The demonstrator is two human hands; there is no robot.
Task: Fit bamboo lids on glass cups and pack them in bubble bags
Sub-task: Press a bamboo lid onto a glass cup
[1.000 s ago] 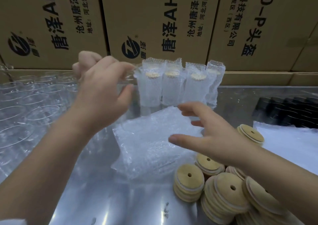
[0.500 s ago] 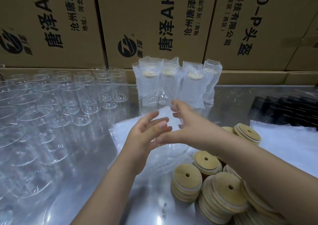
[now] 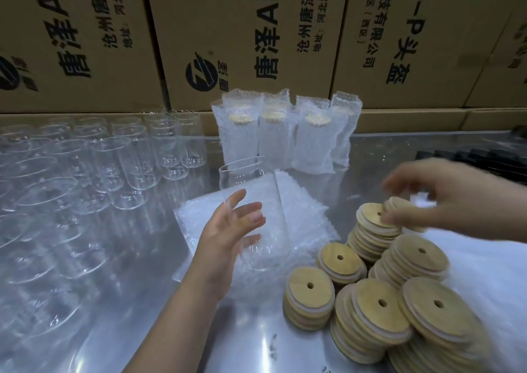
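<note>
At the centre of the frame a lidless glass cup [image 3: 271, 247] stands upright in the left hand [image 3: 225, 244], whose fingers wrap its side, above the flat bubble bags [image 3: 302, 215]. At right, the blurred right hand [image 3: 445, 201] appears to pinch a bamboo lid [image 3: 399, 207] off the lid stacks [image 3: 370, 315]. Four bagged cups [image 3: 273, 138] stand finished at upper centre. Many bare glasses [image 3: 85, 178] at left remain, so most of the work looks to lie ahead.
</note>
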